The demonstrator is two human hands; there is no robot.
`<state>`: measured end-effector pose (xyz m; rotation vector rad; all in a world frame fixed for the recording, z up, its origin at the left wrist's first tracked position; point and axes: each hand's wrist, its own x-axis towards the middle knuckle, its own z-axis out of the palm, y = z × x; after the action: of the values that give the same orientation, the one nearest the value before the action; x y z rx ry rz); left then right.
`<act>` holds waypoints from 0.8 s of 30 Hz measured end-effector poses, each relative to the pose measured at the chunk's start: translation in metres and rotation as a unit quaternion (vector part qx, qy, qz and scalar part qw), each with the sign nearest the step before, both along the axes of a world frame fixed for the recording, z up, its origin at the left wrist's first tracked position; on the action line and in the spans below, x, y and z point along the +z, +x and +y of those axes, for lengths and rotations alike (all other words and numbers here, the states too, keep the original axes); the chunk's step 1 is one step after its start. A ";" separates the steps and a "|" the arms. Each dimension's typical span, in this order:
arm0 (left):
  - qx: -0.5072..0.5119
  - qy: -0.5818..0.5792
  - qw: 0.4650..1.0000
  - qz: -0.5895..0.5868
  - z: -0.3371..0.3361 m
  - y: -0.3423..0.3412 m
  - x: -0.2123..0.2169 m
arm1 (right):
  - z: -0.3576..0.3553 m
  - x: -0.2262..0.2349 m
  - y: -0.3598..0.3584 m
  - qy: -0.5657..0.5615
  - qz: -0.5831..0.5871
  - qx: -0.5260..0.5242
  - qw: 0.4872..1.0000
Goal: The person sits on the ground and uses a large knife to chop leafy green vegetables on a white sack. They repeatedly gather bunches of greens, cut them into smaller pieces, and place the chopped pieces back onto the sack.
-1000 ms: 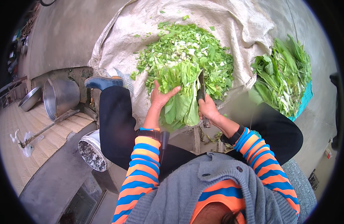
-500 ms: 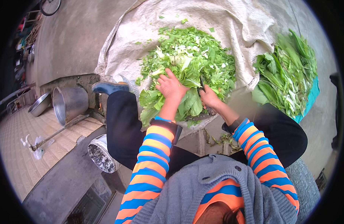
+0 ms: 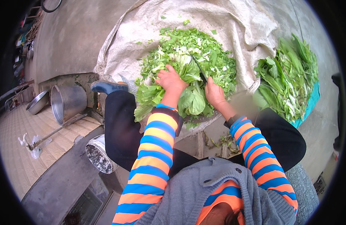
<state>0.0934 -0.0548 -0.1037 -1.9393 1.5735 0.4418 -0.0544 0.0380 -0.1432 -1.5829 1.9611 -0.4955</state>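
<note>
My left hand (image 3: 170, 80) presses down on a bunch of leafy greens (image 3: 191, 98), its fingers curled over the leaves. In my right hand (image 3: 215, 92) is a knife (image 3: 199, 67), its dark blade pointing up and away along the right side of the bunch. Beyond both hands spreads a heap of chopped greens (image 3: 214, 52), with pale stem pieces among the leaf bits. The heap lies on a whitish woven sheet (image 3: 124, 48). What lies under the bunch is mostly hidden; a dark edge shows below it.
Whole leafy greens (image 3: 285, 78) are piled at the right on a teal sheet (image 3: 310, 103). To the left are a large metal pot (image 3: 69, 104), a metal basin (image 3: 38, 102) and a pole (image 3: 60, 129). A whitish bucket (image 3: 101, 153) stands beside my left knee. Scraps (image 3: 223, 143) lie between my legs.
The knife has swung so that its blade now shows at length, pointing away over the heap. My right hand has shifted slightly right and turned. My left hand stays on the bunch.
</note>
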 end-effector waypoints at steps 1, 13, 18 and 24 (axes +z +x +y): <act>0.001 0.001 1.000 0.003 -0.001 -0.002 -0.001 | -0.003 -0.004 0.000 0.120 0.037 0.015 0.992; 0.009 -0.011 1.000 0.025 0.002 0.007 -0.004 | -0.020 0.005 -0.002 0.093 0.044 0.075 0.992; 0.015 -0.073 0.996 0.052 0.011 0.011 -0.009 | -0.018 0.006 -0.005 -0.093 -0.085 0.069 0.990; 0.018 -0.100 0.993 0.066 0.020 0.027 -0.021 | -0.035 0.012 -0.003 0.052 0.017 0.151 0.987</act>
<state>0.1206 -0.0353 -0.1246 -2.1307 1.7250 0.4499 -0.0578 0.0026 -0.1310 -1.7909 1.6988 -0.2407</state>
